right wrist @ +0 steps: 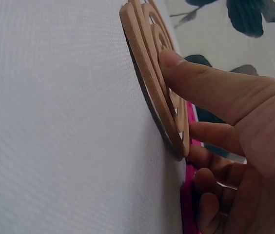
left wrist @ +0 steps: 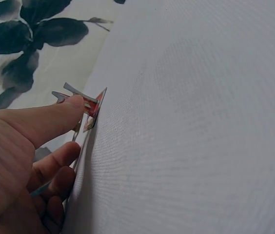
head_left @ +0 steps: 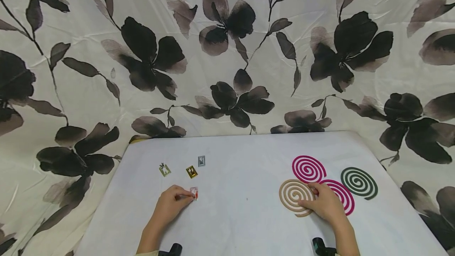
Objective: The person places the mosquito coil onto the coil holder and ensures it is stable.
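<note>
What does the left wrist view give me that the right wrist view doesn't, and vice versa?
Only the left wrist view: the left hand, its thumb on a small red-marked metal piece with prongs sticking out.

Only the right wrist view: the right hand, its thumb on the face of a tan spiral coil seen nearly side-on, plus part of a pink coil beside the fingers.

Both: the white cloth and some of the dark-flowered backdrop.

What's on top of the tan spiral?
The right hand has its thumb on the tan spiral; the surface directly beneath that thumb is covered and cannot be seen.
</note>
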Tool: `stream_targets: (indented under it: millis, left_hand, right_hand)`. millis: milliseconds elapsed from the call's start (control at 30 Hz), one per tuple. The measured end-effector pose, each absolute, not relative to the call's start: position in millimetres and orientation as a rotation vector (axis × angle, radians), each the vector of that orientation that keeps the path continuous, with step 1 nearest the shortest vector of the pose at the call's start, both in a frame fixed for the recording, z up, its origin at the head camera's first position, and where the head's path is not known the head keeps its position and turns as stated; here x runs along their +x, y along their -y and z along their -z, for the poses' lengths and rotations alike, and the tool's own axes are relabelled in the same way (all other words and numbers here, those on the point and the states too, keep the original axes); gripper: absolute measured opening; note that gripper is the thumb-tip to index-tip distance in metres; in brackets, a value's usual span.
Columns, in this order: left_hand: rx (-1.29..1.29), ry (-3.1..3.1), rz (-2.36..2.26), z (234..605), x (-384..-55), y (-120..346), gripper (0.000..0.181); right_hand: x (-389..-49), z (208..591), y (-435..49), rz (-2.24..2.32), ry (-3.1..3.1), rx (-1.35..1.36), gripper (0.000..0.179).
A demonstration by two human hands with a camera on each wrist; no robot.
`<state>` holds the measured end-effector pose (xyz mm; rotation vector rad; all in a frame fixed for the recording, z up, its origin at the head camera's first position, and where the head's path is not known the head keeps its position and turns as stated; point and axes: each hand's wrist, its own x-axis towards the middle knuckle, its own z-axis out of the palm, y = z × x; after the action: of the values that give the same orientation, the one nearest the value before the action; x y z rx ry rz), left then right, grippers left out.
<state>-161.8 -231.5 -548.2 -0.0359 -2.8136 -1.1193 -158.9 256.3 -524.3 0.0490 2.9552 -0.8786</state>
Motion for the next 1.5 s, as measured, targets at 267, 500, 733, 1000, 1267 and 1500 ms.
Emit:
stream_targets:
  millis: [267, 500, 733, 1000, 1267, 1500]
  left_hand:
    - [-0.114, 2.726, 1.22, 543.1, -158.3, 235.5, 0.021]
    - [-0.172, 2.688, 1.265, 524.3, -154.6, 227.2, 0.027]
    - [-0.241, 2.676, 1.355, 505.9, -158.1, 199.5, 0.025]
    - [-0.376, 2.719, 1.399, 499.1, -163.8, 162.5, 0.024]
    - [-0.484, 2.763, 1.403, 506.2, -172.2, 136.8, 0.026]
    - [-0.526, 2.808, 1.425, 517.4, -178.6, 116.4, 0.026]
  right_hand:
    - [-159.6, 523.5, -256.4, 0.878, -2.941, 0.064, 0.086]
    - [-160.7, 523.8, -256.6, 0.883, -2.95, 0.055, 0.085]
    - [-161.5, 524.7, -255.8, 0.888, -2.959, 0.057, 0.081]
    - [-158.5, 521.4, -258.2, 0.971, -2.93, 0.047, 0.075]
    - [-157.0, 524.1, -259.7, 0.999, -2.949, 0.011, 0.073]
    - [-155.9, 527.2, -260.0, 0.993, -2.967, 0.027, 0.071]
